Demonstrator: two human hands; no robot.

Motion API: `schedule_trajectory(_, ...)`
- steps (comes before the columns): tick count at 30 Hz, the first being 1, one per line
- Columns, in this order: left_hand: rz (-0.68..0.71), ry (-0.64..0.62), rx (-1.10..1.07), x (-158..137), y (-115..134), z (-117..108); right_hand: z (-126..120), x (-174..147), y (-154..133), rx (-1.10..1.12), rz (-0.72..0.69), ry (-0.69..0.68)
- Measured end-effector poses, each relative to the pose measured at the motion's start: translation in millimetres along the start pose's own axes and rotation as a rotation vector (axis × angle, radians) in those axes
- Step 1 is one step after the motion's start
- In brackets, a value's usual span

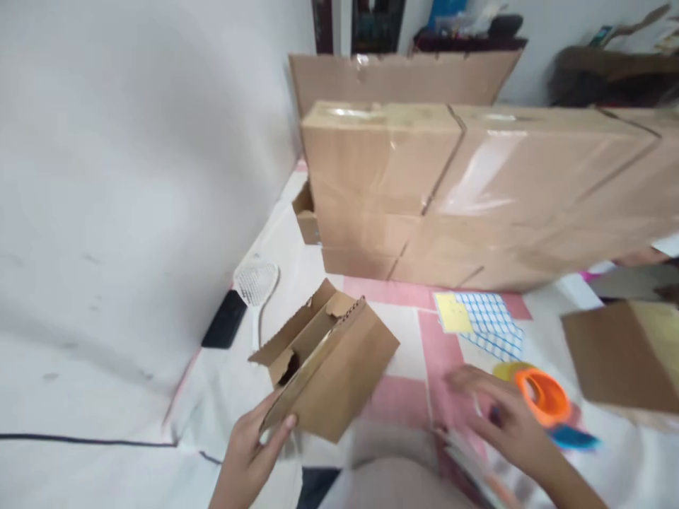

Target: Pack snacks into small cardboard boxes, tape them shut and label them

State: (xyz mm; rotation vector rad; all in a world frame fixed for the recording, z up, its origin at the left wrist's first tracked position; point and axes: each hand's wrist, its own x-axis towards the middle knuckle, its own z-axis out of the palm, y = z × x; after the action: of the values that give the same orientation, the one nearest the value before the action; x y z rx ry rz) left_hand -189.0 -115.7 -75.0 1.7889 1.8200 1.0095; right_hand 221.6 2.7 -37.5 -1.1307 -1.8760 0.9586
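My left hand [252, 442] grips the lower corner of a small brown cardboard box [344, 375], thumb on its outer side. The box is tilted, and its top flaps stand open toward the upper left. My right hand [498, 417] is apart from the box, its fingers curled and smeared by motion. A small dark blue spot shows between those fingers, too blurred to name. Just right of this hand is an orange ring-shaped roll [549, 396]. Below the hand lies a blurred long, flat, pale thing [469, 466].
A large taped carton [371, 177] stands across the back. Another cardboard box [620, 357] sits at the right. A white fly swatter [257, 283] and a black flat object [224, 322] lie by the wall. Blue-checked paper [493, 322] rests on the pink-and-white cloth [395, 396].
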Motion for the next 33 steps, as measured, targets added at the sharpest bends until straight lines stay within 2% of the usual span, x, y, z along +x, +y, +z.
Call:
schedule_trajectory(1, 0.043, -0.029, -0.037, 3, 6, 11, 12, -8, 10, -0.008, 0.067, -0.149)
schedule_trajectory(2, 0.085, -0.056, -0.064, 7, 11, 20, 26, -15, 22, 0.013, 0.137, -0.227)
schedule_trajectory(5, 0.164, -0.058, -0.077, 17, 24, 38, 54, -25, 54, 0.13, 0.307, -0.321)
schedule_trajectory(6, 0.165, -0.052, -0.068, 18, 27, 41, 57, -24, 59, 0.199, 0.362, -0.41)
schedule_trajectory(10, 0.183, -0.073, -0.027, 20, 40, 50, 48, -20, 60, 0.49, 0.569, -1.006)
schedule_trajectory(11, 0.203, -0.092, -0.016, 22, 43, 52, 44, -21, 58, 0.512, 0.585, -1.068)
schedule_trajectory(12, 0.229, -0.119, -0.001, 23, 47, 55, 40, -22, 57, 0.509, 0.58, -1.061)
schedule_trajectory(13, 0.26, -0.148, 0.018, 26, 51, 57, 35, -25, 57, 0.497, 0.561, -0.987)
schedule_trajectory(16, 0.36, -0.232, 0.103, 33, 62, 64, 12, -28, 55, 0.482, 0.499, -0.637)
schedule_trajectory(19, 0.427, -0.315, 0.173, 35, 71, 67, -30, -23, 43, 0.544, 0.416, -0.174)
schedule_trajectory(22, 0.464, -0.388, 0.181, 36, 76, 64, -79, -7, 16, 0.612, 0.289, 0.232)
schedule_trajectory(25, 0.53, -0.392, 0.17, 47, 77, 57, -109, 19, -21, 0.685, 0.234, 0.501)
schedule_trajectory(26, 0.562, -0.398, 0.164, 54, 76, 55, -110, 30, -35, 0.712, 0.246, 0.538)
schedule_trajectory(28, 0.624, -0.442, 0.164, 72, 76, 54, -98, 52, -59, 0.763, 0.305, 0.475)
schedule_trajectory(31, 0.654, -0.57, 0.273, 100, 76, 58, -51, 84, -80, 0.857, 0.302, 0.38)
schedule_trajectory(33, 0.63, -0.634, 0.374, 112, 77, 64, -14, 99, -82, 0.951, 0.246, 0.438)
